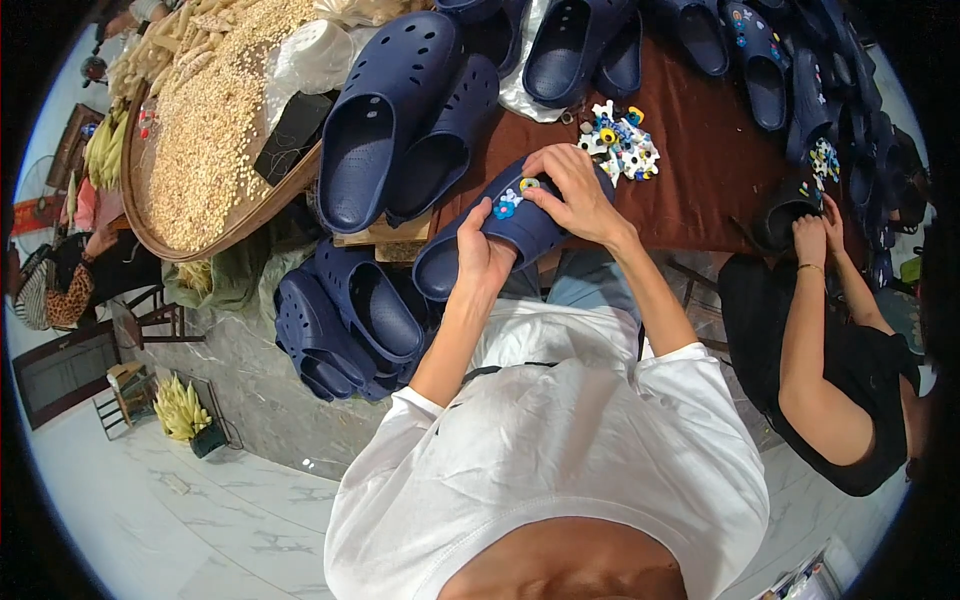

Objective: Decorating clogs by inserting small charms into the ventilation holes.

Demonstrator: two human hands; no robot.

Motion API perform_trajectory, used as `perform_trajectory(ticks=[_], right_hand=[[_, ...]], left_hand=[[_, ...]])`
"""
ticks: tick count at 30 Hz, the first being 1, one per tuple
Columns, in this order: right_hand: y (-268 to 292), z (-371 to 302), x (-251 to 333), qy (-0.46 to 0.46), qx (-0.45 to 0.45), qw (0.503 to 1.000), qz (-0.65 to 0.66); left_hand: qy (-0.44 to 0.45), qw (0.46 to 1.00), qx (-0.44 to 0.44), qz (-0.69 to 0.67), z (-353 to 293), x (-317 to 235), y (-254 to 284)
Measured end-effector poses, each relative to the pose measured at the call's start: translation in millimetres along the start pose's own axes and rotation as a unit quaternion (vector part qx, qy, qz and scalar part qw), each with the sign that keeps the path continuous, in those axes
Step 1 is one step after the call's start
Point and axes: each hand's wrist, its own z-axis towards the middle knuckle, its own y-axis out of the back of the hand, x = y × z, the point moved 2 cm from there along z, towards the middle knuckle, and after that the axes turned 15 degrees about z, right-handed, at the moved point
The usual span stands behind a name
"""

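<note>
A dark navy clog (540,232) with round holes lies across in front of me, over the table's near edge. My left hand (482,258) grips it at the foot opening, with fingers inside and the thumb on top. Bent over its upper is my right hand (582,200), whose thumb and fingers close around a small white-and-yellow shoe charm (529,185). Beside that charm, blue and white flower charms (505,208) sit on the upper. Just beyond my right hand is a pile of loose white, yellow and blue charms (625,145) on the brown cloth (700,190).
More navy clogs (365,130) stand along the table's far and left sides, and others (350,310) hang low at left. A woven tray of kernels (205,150) is at far left. On the right, a co-worker's hands (815,238) handle a dark clog (785,215).
</note>
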Motion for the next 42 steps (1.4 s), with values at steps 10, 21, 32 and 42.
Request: perform_trajectory(ticks=[10,21,32,42], right_hand=[[-6,6,-6,0.038,0.015,0.999,-0.027],[-9,-6,-28,-0.015,-0.092,0.990,0.110],[51,-21,-79,-0.092,-0.224,0.964,-0.109],[-8,9,5,0.021,0.061,0.998,-0.012]], left_hand=[[0.006,1.000,-0.016,-0.002,11,-2,1],[0.012,0.999,-0.037,-0.004,23,-9,-6],[0.033,0.999,0.014,0.014,14,-4,11],[0.045,0.998,0.008,0.042,-2,-7,11]])
